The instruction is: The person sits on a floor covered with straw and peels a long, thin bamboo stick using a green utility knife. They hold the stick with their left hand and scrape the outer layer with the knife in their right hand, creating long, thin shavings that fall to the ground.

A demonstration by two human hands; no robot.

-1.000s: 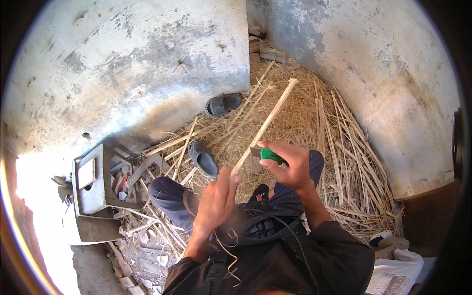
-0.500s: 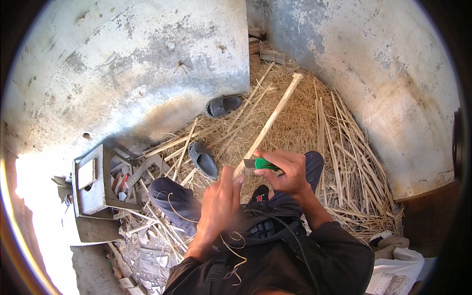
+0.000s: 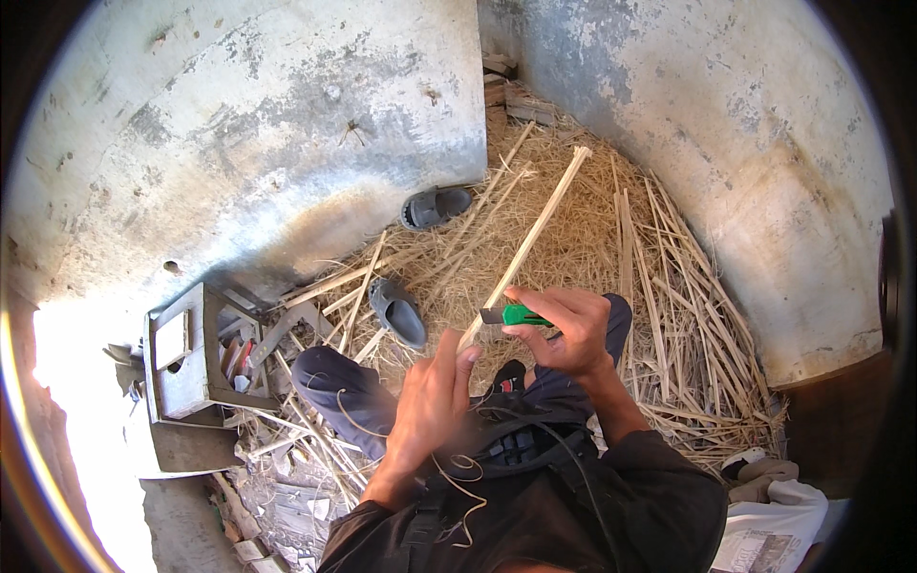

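Observation:
My left hand (image 3: 430,392) is closed on the near end of a long pale split strip of wood or bamboo (image 3: 537,227), which slants away from me to the upper right. In my right hand (image 3: 570,332) is a green utility knife (image 3: 521,315), gripped between thumb and fingers. Its dark blade reaches left and meets the strip a little beyond my left fingertips. Whether the edge has bitten into the strip is too small to tell. Both hands are over my lap, between my bent knees.
Fine shavings (image 3: 516,248) cover the floor ahead. Many thin strips (image 3: 688,325) lie piled along the right wall. Two grey clogs (image 3: 396,313) sit left of centre. A battered box (image 3: 196,349) stands at the left, and white cloth (image 3: 774,525) lies at the lower right.
The strip has turned slightly steeper, its far end shifting a little right. My right hand and the knife have edged slightly right along with it. Both grips stay the same.

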